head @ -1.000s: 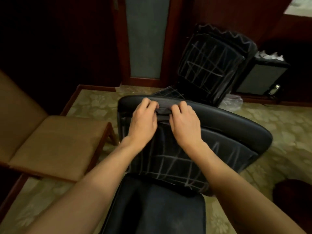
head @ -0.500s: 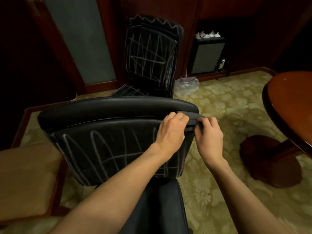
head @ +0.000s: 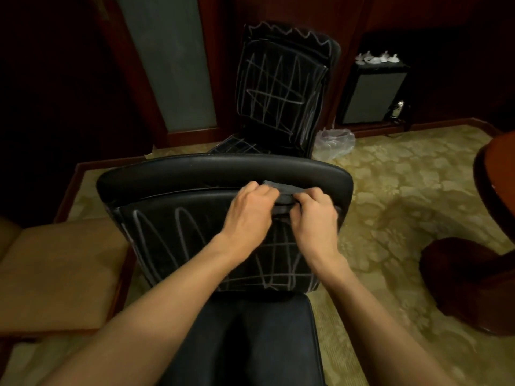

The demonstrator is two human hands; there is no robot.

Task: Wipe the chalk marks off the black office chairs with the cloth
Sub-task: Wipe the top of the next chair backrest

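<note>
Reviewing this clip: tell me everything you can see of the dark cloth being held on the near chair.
The cloth is dark grey, soft and bunched into thick folds. It lies against the top of the near chair's backrest, just under the padded head roll. The left hand and right hand each grip it, fingers curled over its folds, so only a short strip shows between and above them. Its full size and shape are hidden.

Change over the last second: both hands, left hand (head: 252, 211) and right hand (head: 315, 218), travel with the dark cloth (head: 281, 190) along the upper edge of the near chair's backrest (head: 178, 235), out to its right corner and partway back, gripping it throughout.
</note>
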